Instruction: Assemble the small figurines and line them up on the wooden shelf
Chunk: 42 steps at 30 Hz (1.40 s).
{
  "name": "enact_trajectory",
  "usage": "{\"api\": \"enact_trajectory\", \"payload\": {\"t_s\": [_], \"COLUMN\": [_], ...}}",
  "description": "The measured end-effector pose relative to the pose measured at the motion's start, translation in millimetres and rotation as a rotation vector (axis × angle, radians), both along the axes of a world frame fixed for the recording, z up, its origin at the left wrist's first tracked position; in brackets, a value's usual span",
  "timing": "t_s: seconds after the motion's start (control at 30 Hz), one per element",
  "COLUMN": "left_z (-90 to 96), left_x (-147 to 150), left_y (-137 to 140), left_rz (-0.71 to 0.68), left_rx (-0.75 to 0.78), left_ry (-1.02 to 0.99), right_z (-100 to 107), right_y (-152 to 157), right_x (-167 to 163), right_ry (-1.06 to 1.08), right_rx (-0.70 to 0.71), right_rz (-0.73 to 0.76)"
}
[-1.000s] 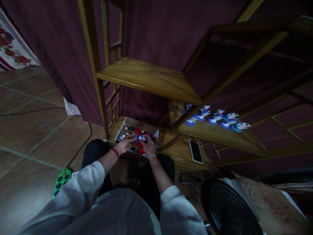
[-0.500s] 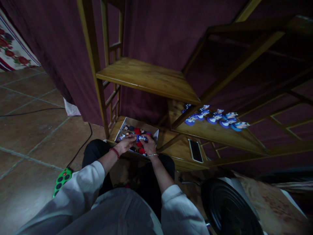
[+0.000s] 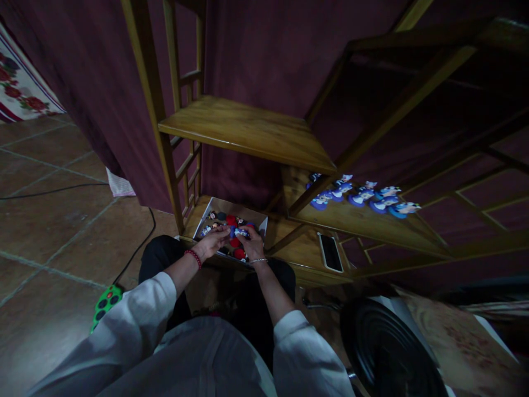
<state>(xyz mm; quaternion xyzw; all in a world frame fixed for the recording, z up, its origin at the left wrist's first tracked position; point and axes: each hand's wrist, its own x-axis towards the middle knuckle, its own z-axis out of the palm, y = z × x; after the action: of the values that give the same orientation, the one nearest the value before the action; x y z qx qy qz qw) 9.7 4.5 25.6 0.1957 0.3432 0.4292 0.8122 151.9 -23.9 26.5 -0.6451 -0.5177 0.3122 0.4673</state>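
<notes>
Over a white open box (image 3: 261, 223) on the low shelf, both my hands hold one small blue-and-white figurine (image 3: 239, 232). The fingertips of my left hand (image 3: 215, 240) pinch its blue base end. My right hand (image 3: 253, 242) grips the white end, thumb and fingers round it. Inside the box lie several more figurines, some with red and dark parts; my hands cover part of them. Along the shelf to the right stand several blue-and-white figurines (image 3: 362, 196) of a similar look.
A wooden shelf board (image 3: 248, 124) juts out above the box. A phone (image 3: 330, 252) with a white edge lies on the low shelf at right. A black round ridged object (image 3: 388, 347) is near my right side; a green device (image 3: 106, 303) lies on the floor at left.
The figurine has turned slightly between my fingers. My hands stay over the box, and the view has shifted a little.
</notes>
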Motion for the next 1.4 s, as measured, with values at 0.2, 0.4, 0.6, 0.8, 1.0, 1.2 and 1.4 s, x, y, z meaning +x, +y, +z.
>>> {"api": "enact_trajectory", "payload": {"t_s": [0.2, 0.4, 0.6, 0.8, 1.0, 1.2, 1.4], "left_z": [2.2, 0.8, 2.1, 1.2, -5.5, -8.6, -2.4], "left_x": [0, 1, 1, 3, 4, 6, 5], "left_y": [-1, 0, -2, -2, -4, -7, -12], "left_rz": [0.014, 0.010, 0.020, 0.036, 0.061, 0.077, 0.073], "left_rx": [-0.012, -0.019, 0.007, 0.029, 0.070, 0.094, 0.083], "left_ry": [0.008, 0.024, 0.030, 0.043, 0.029, 0.010, 0.020], "right_z": [-4, -6, -3, 7, 11, 11, 17], "right_y": [1, 2, 0, -4, -5, -4, -7], "right_x": [1, 2, 0, -3, -3, -4, -5], "right_ry": [0.036, 0.008, -0.031, -0.076, -0.160, -0.219, -0.245], "right_rx": [0.003, -0.003, 0.007, 0.024, 0.006, -0.009, 0.005], "right_rz": [0.001, -0.005, -0.004, -0.014, -0.032, -0.063, -0.040]}}
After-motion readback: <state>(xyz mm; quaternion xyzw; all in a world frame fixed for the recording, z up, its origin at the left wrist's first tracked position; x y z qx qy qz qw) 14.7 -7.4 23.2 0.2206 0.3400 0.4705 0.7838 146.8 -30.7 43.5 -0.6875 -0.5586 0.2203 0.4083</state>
